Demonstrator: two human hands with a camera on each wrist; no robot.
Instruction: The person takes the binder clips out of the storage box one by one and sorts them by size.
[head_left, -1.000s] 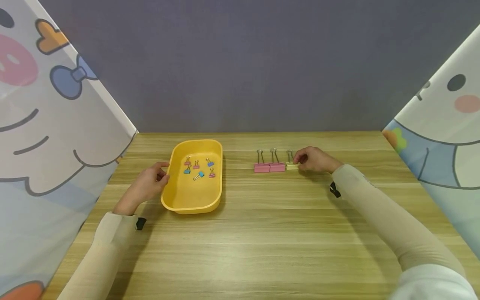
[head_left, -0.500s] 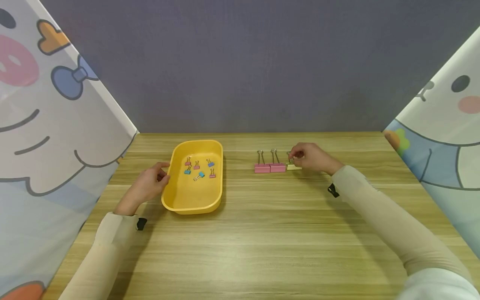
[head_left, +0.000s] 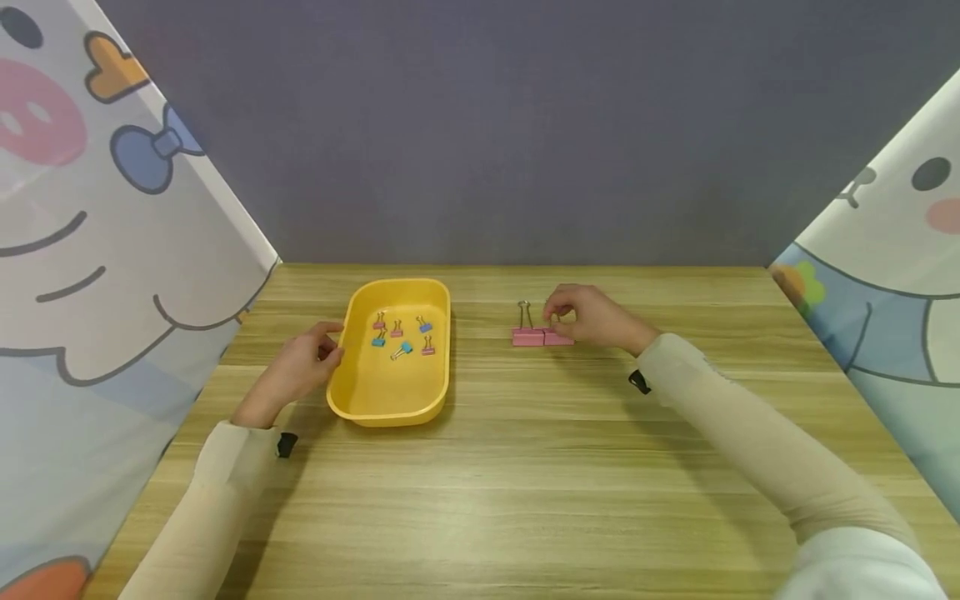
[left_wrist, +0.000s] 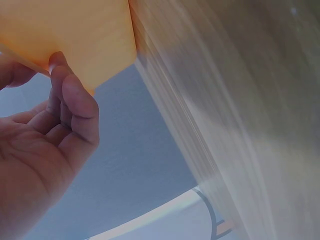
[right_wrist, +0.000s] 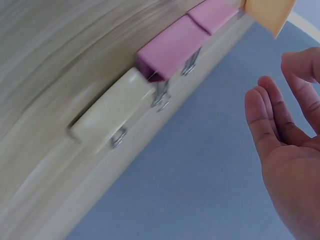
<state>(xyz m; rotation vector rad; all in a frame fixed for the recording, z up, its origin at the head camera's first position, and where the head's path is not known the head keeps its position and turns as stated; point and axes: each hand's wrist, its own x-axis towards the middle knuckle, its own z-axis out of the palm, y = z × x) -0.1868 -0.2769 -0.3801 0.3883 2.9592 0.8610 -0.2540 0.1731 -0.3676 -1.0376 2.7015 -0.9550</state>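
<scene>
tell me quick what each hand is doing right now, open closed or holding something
Left hand: holds the rim of the yellow tray.
Right hand: open, fingers relaxed, holding nothing, just by the second pink binder clip.

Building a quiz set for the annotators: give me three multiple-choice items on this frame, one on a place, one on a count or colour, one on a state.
1. Where does the left hand rest?
A. on the left rim of the yellow plastic tray
B. on the large pink binder clips
C. flat on the wooden table, far from the tray

2. How many small binder clips lie in the tray?
A. two
B. six
C. ten

3. What is the state of the right hand?
A. holds a blue clip aloft
B. open, fingers loose, beside the row of large binder clips
C. gripping the tray

Answers: 1 A, the head view shows its fingers at the tray's left edge. 2 B, six small pink and blue clips show. 3 B, the right wrist view shows fingers apart, holding nothing.
</scene>
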